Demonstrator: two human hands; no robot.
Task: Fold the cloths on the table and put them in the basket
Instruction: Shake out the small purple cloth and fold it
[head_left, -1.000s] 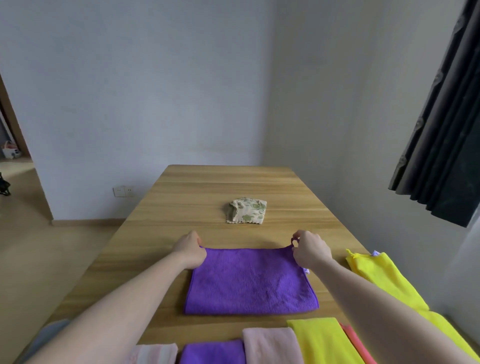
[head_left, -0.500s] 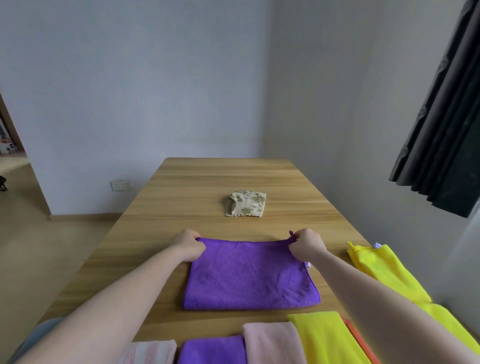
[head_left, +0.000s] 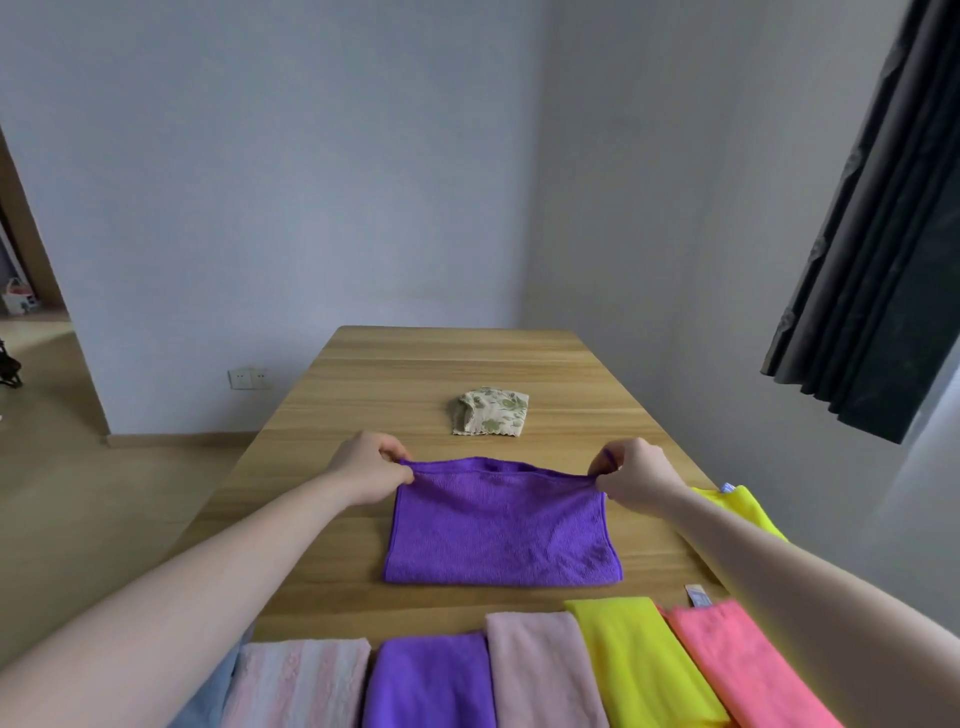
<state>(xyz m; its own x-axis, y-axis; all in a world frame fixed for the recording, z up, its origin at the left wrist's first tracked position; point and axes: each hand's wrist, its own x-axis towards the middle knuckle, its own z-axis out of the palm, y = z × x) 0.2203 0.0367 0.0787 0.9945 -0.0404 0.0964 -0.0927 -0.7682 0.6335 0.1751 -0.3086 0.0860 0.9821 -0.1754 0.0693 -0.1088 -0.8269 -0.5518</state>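
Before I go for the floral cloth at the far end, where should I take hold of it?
Pinch the floral cloth at its scalloped near edge, coming from the near side over the purple cloth. That edge lies flat and straight toward you; the left end looks bunched, so it would probably pull unevenly.

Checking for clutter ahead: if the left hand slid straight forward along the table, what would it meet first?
Probably nothing: the left hand points past the floral cloth, which lies to its right; bare table ahead, though depth is uncertain.
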